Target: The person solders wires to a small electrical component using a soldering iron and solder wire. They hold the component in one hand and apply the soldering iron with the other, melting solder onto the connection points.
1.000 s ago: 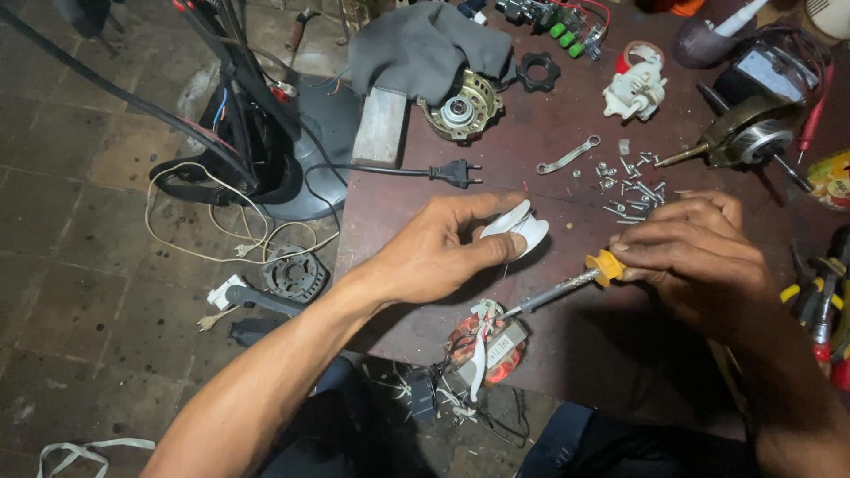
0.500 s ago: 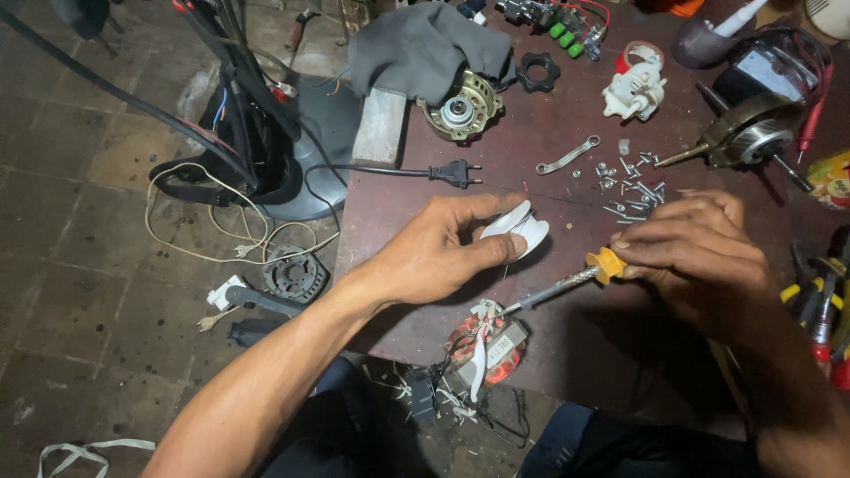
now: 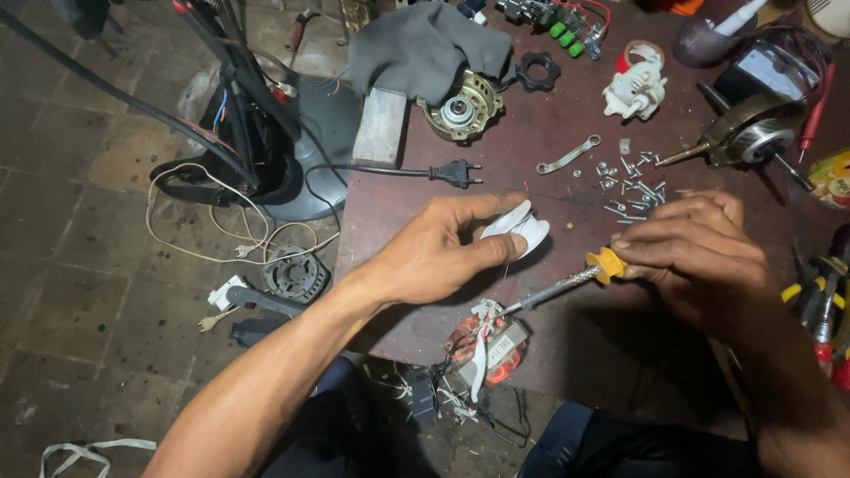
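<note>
A dark red table (image 3: 567,106) fills the right and middle of the frame; a fan base (image 3: 310,177) stands on the tiled floor at upper left. On the table's near edge, lower centre, sits the stator (image 3: 487,350), a copper winding on a steel core with white leads. It looks heavy for its bulk and stiff, but the thin wires and their insulation are likely fragile, so the core is the safer place to grip.

The left hand (image 3: 438,252), centre of frame, comes in from lower left with the forearm stretched long; thumb and fingers are closed on a white solder spool (image 3: 518,232), light and probably slippery, held by its rims just above the stator.

The right hand (image 3: 699,252), centre right, is curled down, fingers clamped together on the yellow handle of a soldering iron (image 3: 567,285). The iron slants down-left, tip at the stator's leads. Its metal shaft is likely hot, so the handle is the only safe hold.

Loose screws (image 3: 633,181) lie just beyond the right hand; a plug (image 3: 456,171) lies above the left.
</note>
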